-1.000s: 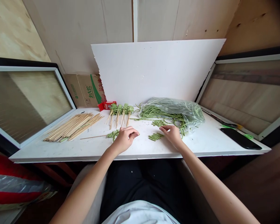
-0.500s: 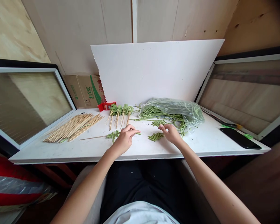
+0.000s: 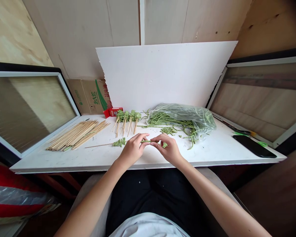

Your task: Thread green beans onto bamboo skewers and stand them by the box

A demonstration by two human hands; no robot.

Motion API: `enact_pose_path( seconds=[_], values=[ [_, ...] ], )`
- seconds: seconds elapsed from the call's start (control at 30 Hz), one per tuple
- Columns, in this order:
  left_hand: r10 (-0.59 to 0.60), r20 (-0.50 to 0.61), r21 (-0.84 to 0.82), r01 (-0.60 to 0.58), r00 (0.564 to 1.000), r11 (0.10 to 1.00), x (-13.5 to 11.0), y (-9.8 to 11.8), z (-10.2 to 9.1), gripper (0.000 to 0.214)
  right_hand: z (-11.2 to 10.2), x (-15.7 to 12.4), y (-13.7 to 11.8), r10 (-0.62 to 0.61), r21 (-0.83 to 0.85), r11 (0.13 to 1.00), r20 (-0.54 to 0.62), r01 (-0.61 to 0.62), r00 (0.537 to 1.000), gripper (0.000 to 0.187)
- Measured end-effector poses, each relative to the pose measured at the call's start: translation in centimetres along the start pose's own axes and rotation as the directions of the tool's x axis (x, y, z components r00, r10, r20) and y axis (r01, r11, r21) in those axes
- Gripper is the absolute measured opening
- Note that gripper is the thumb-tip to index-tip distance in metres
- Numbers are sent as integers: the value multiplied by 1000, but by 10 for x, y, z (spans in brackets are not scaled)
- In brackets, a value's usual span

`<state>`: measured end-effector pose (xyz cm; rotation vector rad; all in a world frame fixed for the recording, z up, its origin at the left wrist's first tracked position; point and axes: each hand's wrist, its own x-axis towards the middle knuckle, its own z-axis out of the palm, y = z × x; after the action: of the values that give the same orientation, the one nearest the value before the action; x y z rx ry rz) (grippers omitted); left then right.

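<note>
A long green bean is stretched between my two hands near the front middle of the table. My left hand pinches its left part, fingers closed. The fingertips of my right hand are closed on its right end. Left of my left hand lies a wooden skewer carrying folded bean. A row of cut bean pieces is mostly hidden behind my right hand. Beyond it sits a small pile of short bean bits.
Several bean skewers lie at the back, beside a red box. Bare skewers are heaped at left. A plastic bag of long beans is behind my right hand. A black phone lies at right.
My right hand has moved left from the cut pieces to meet my left hand and now grips the bean. The bean end that hung beside the skewered bean no longer shows there.
</note>
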<state>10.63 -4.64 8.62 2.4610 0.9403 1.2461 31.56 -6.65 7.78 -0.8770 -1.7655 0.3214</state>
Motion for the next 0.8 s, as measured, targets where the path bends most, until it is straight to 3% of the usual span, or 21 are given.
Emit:
enact_pose_path(
  seconds=[0.1, 0.3, 0.43, 0.63, 0.8],
  values=[
    [5, 14, 37, -6, 1000, 999, 1, 0, -4, 14, -2, 1, 1, -16, -17, 1000, -9, 16, 1000, 22],
    [59, 17, 42, -59, 998, 997, -1, -3, 1, 15, -1, 0, -2, -80, -76, 994, 47, 84, 996, 7],
    [104, 56, -3, -104, 993, 995, -1, 0, 3, 25, 2, -3, -4, -114, -52, 992, 93, 119, 989, 22],
    [64, 107, -173, -44, 992, 984, 2, 7, -5, 28, 6, -5, -2, -43, 124, 992, 125, 28, 991, 18],
    [-70, 121, -118, 85, 990, 989, 5, -3, -17, 23, -12, 6, 18, 72, 225, 971, 22, -75, 997, 31]
  ],
)
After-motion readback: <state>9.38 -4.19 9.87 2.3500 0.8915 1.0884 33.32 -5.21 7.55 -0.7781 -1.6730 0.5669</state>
